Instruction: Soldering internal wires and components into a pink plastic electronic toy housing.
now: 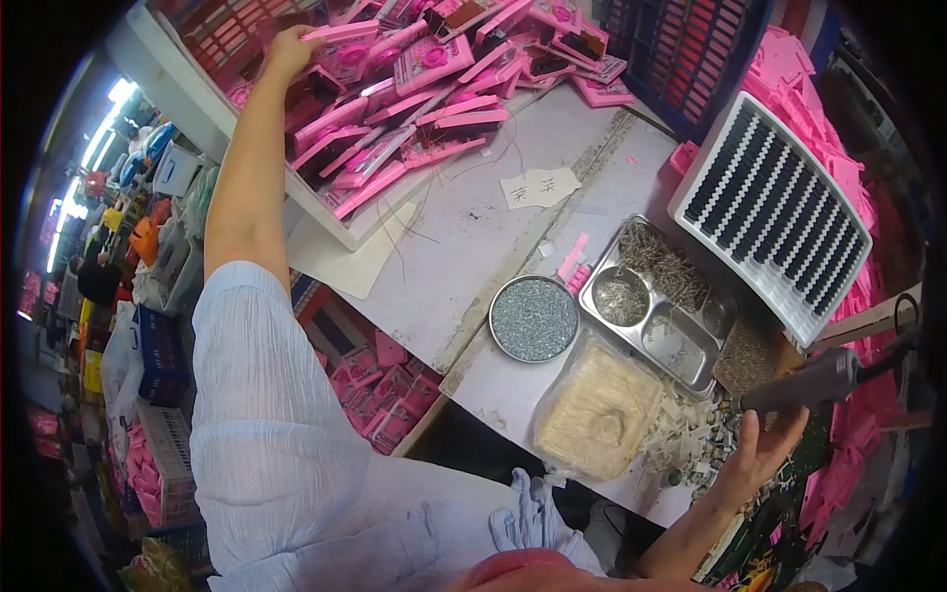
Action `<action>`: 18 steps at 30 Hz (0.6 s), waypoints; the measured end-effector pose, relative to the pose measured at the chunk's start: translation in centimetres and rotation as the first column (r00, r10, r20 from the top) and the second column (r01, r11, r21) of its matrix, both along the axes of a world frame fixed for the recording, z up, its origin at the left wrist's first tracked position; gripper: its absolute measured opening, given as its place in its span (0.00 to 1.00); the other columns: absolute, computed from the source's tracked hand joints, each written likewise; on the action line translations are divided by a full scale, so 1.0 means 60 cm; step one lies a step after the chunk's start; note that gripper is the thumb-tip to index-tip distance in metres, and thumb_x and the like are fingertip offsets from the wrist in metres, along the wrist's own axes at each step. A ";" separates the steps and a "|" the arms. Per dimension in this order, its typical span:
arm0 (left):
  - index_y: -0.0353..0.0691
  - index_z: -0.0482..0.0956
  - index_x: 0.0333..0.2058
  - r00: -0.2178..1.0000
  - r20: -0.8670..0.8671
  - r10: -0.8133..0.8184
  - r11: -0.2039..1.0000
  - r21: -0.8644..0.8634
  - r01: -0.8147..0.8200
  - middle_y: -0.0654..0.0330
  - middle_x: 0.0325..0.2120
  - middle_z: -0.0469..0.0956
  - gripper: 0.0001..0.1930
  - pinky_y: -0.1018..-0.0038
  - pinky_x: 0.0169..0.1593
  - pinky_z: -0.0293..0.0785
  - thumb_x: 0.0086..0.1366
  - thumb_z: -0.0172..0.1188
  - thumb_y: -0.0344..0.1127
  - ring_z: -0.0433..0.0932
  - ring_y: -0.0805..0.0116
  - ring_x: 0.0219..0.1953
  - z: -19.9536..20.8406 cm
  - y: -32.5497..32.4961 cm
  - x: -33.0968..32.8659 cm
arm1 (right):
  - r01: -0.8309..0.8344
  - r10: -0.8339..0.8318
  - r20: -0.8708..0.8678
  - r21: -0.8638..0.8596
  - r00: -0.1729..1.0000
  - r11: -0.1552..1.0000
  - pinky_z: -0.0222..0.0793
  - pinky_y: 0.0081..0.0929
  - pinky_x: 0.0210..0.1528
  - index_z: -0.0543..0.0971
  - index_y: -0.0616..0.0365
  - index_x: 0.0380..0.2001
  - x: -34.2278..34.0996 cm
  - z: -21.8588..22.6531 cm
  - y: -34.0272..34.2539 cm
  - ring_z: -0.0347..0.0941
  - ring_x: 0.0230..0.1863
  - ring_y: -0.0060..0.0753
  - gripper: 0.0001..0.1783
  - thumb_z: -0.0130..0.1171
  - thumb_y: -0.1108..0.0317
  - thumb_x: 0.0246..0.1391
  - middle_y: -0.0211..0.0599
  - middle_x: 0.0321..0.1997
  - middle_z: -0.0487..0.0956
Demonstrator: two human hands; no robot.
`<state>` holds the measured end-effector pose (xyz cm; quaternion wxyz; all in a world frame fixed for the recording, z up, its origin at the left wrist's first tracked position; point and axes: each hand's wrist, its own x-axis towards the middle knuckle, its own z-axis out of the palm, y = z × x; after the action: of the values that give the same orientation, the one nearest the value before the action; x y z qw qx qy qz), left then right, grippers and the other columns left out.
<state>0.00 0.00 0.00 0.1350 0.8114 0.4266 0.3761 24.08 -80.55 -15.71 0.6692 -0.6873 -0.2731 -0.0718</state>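
At the far left, my left hand reaches into a white-edged bin heaped with pink plastic parts. Its fingers close on the end of a long pink plastic housing; some fingertips are hidden. On the right, my right hand is under a grey electric screwdriver, which lies across it nearly level, the bit toward the left. The thumb and fingers bear loosely against the tool, partly hidden behind it. Small white and metallic pieces are scattered beside that hand.
A round tin of small metal pieces, a steel compartment tray with screws and a bagged beige block stand mid-bench. A white rack with black-and-white rows leans at right. A dark blue crate stands behind.
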 end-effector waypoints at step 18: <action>0.45 0.81 0.54 0.588 -0.605 0.537 0.843 0.376 -0.385 0.53 0.54 0.81 0.20 0.50 0.58 0.73 0.64 0.61 0.41 0.80 0.50 0.57 -0.018 -0.118 0.018 | -0.164 0.163 -0.077 -0.011 0.984 0.986 0.62 0.38 0.68 0.63 0.60 0.70 -0.029 -0.006 0.021 0.66 0.67 0.36 0.38 0.64 0.71 0.57 0.43 0.65 0.70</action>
<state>1.09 -7.06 -1.06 -0.2205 0.7607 0.6005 0.1101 22.35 -79.28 -16.04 0.6767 -0.6705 -0.3037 0.0118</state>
